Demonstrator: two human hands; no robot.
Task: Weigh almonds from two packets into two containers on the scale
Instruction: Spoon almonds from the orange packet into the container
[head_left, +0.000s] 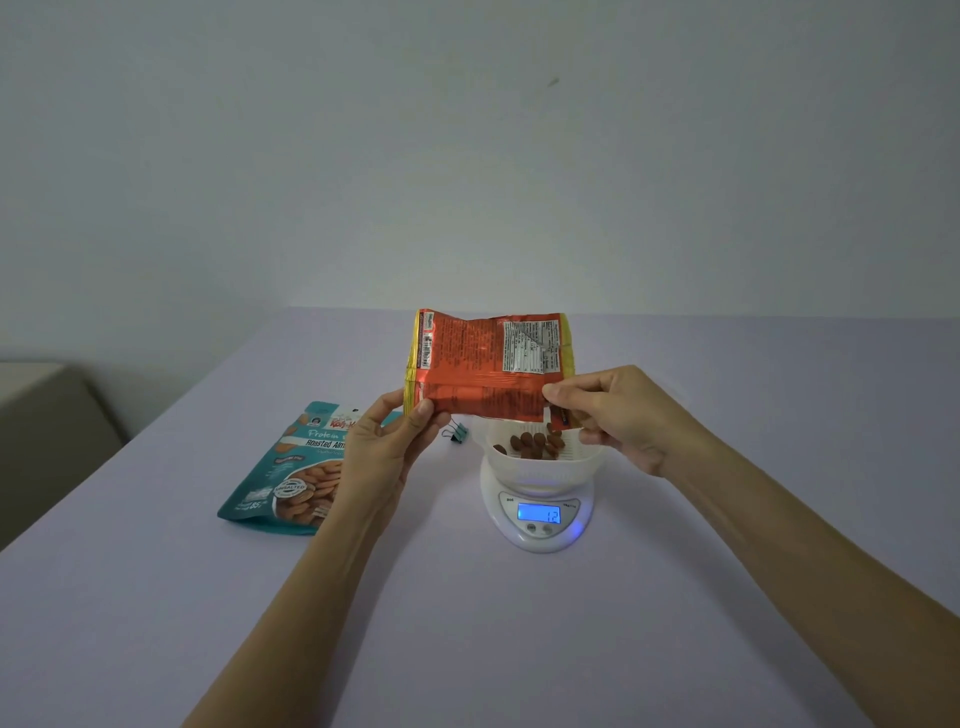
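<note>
1. A person held an orange packet (483, 364) upended just above a white container (540, 470). The container sat on the scale (540, 538), about midway between the near and far edges of the counter (467, 634).
2. The left grip (387, 447) pinched the packet's lower left corner between thumb and fingers. The right grip (613, 415) pinched the lower right corner directly over the container.
3. A small heap of almonds (530, 444) lay in the container, and the lit display (538, 513) read 12; the unit was too small to read.
4. The creased foil packet looked light, limp and slippery. It was probably best taken by its seamed corners, as here, so the mouth could be narrowed. The hard almonds seemed likely to bounce or roll, and the thin plastic container might shift if knocked.
5. A teal packet (291, 467) lay flat toward the counter's left edge, partly behind the left wrist. A teal binder clip (457, 431) lay between it and the scale.
6. The right fingers hid the orange packet's mouth, and what remained inside could not be judged. No second container was in view, and it was unclear whether the teal packet was open. A beige shape (41, 415) beyond the left edge was too dim to identify.
</note>
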